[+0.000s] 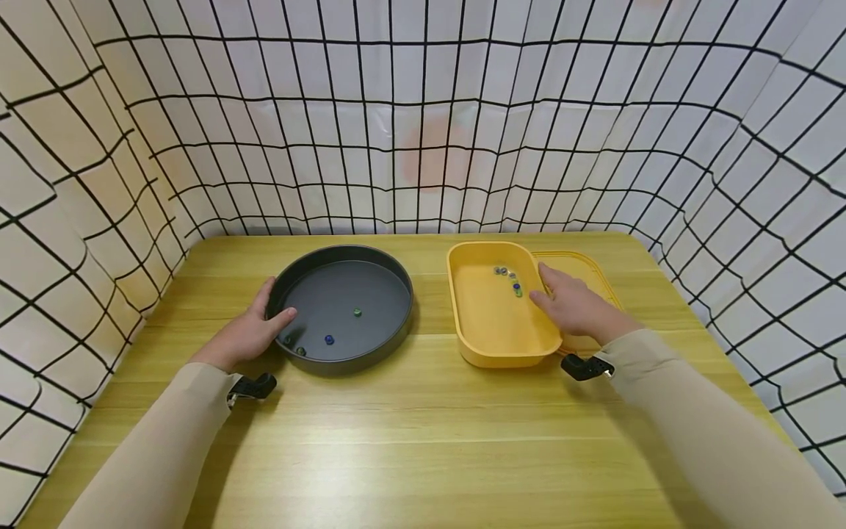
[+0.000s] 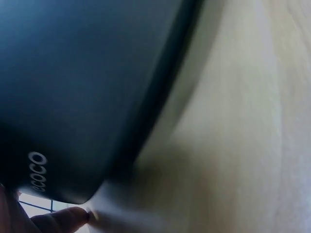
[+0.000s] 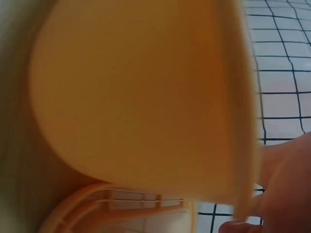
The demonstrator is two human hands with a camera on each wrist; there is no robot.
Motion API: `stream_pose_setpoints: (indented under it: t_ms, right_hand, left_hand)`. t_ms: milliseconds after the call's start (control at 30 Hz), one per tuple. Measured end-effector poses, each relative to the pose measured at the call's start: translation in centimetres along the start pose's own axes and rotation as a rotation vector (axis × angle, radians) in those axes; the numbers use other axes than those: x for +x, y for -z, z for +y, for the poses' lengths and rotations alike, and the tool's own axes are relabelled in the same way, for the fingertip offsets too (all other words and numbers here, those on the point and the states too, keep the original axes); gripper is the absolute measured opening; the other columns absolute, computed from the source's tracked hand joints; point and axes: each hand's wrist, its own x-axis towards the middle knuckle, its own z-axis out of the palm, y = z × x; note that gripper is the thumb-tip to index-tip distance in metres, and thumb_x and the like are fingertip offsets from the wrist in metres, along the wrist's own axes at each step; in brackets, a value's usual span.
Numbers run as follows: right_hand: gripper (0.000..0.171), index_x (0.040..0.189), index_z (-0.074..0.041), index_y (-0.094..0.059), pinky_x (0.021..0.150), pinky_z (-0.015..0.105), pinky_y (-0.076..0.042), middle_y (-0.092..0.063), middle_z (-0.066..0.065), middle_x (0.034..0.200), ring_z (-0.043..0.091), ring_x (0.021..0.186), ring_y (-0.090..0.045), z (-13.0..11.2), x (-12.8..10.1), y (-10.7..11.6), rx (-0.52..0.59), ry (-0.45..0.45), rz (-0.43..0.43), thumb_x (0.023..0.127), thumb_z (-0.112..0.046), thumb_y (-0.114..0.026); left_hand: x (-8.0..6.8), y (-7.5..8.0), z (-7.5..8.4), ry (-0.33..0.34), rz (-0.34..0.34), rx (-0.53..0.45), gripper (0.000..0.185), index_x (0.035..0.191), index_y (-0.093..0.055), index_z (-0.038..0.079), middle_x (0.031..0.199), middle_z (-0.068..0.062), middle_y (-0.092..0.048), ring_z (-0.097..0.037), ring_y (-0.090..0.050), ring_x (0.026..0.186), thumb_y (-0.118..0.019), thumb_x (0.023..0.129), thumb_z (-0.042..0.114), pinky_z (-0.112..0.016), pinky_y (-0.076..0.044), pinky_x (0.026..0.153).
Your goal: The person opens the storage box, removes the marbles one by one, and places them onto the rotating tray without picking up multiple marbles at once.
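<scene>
I see my left hand (image 1: pixel 247 334) gripping the near-left rim of the dark round pan (image 1: pixel 390 283), thumb over the rim and inside, fingers curled round the outside wall. The pan sits flat on the wooden bench (image 1: pixel 410 441). Inside it, near the front: a blue marble (image 1: pixel 328 339), a dark one (image 1: pixel 300 351) just left of it, and a green marble (image 1: pixel 357 312) nearer the centre.

My right hand (image 1: pixel 575 305) rests over the right rim of the yellow tub (image 1: pixel 489 323), fingers relaxed and extended into it; I cannot tell whether a fingertip pinches anything. A small cluster of marbles (image 1: pixel 509 279) lies at the tub's far right, just beside the fingertips. The tub's yellow lid (image 1: pixel 595 275) lies beneath its right edge. Right wrist view: tub wall (image 3: pixel 141 107) close, blurred.

Behind the bench, a white gridded backdrop (image 1: pixel 423 125).
</scene>
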Motion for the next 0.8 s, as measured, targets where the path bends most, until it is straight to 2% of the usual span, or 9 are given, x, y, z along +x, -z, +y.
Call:
stream_pose_setpoints:
  t_ms: [167, 267, 400, 467, 533, 633, 800]
  right_hand:
    - [0.087, 0.166, 0.005, 0.003, 0.127, 0.067, -0.016, -0.009, 0.031, 0.173, 0.055, 0.158, -0.015, 0.2, -0.4, -0.9, 0.040, 0.006, -0.026, 0.112, -0.044, -0.046]
    - [0.094, 0.166, 0.004, 0.005, 0.127, 0.068, -0.015, -0.008, 0.032, 0.172, 0.057, 0.157, -0.013, 0.1, -0.9, -1.2, 0.032, 0.014, -0.033, 0.110, -0.051, -0.047]
    - [0.104, 0.166, 0.001, 0.010, 0.125, 0.071, -0.015, -0.011, 0.037, 0.170, 0.061, 0.155, -0.013, -0.2, -1.6, -1.4, 0.024, 0.007, -0.047, 0.107, -0.059, -0.050]
    - [0.107, 0.166, 0.000, 0.013, 0.124, 0.073, -0.016, -0.014, 0.040, 0.168, 0.063, 0.153, -0.014, -0.3, -1.8, -1.5, 0.026, -0.001, -0.050, 0.105, -0.061, -0.051]
    - [0.109, 0.166, -0.001, 0.014, 0.124, 0.072, -0.018, -0.017, 0.042, 0.166, 0.063, 0.153, -0.015, -0.4, -2.0, -1.6, 0.032, -0.014, -0.050, 0.105, -0.062, -0.052]
    - [0.110, 0.166, 0.000, 0.015, 0.124, 0.072, -0.020, -0.019, 0.043, 0.166, 0.062, 0.153, -0.018, -0.4, -2.0, -1.7, 0.029, -0.012, -0.045, 0.105, -0.062, -0.052]
    - [0.110, 0.166, 0.001, 0.013, 0.125, 0.070, -0.020, -0.018, 0.040, 0.167, 0.060, 0.154, -0.019, -0.3, -1.8, -2.1, 0.023, -0.004, -0.036, 0.104, -0.062, -0.054]
  left_hand:
    - [0.3, 0.4, 0.2, -0.002, 0.022, 0.043, 0.100, 0.169, 0.014, 0.017, 0.172, -0.034, -0.008, -0.061, -0.021, 0.153, -0.045, 0.106, 0.066, -0.075, -0.024, 0.120]
    - [0.3, 0.3, 1.2, -0.053, 0.124, 0.068, 0.096, 0.170, 0.003, 0.010, 0.173, -0.030, -0.013, -0.056, -0.020, 0.156, -0.049, 0.107, 0.061, -0.072, -0.022, 0.123]
    - [0.0, -0.5, 4.6, -0.170, 0.305, 0.133, 0.083, 0.169, -0.020, 0.007, 0.170, -0.025, -0.029, -0.048, -0.029, 0.156, -0.052, 0.108, 0.053, -0.067, -0.026, 0.124]
    - [-0.3, -1.2, 7.0, -0.227, 0.343, 0.142, 0.076, 0.167, -0.028, 0.010, 0.168, -0.021, -0.036, -0.044, -0.035, 0.155, -0.053, 0.108, 0.051, -0.064, -0.030, 0.124]
    - [-0.7, -2.1, 9.6, -0.267, 0.325, 0.113, 0.072, 0.167, -0.031, 0.015, 0.167, -0.015, -0.040, -0.039, -0.039, 0.154, -0.054, 0.108, 0.050, -0.062, -0.034, 0.122]
    - [-0.8, -3.6, 13.2, -0.312, 0.253, 0.046, 0.070, 0.167, -0.032, 0.021, 0.165, -0.007, -0.045, -0.033, -0.045, 0.151, -0.056, 0.108, 0.050, -0.058, -0.040, 0.119]
    - [0.3, -6.3, 18.3, -0.377, 0.130, -0.031, 0.070, 0.166, -0.032, 0.027, 0.158, -0.001, -0.054, -0.025, -0.056, 0.142, -0.056, 0.107, 0.053, -0.052, -0.049, 0.113]
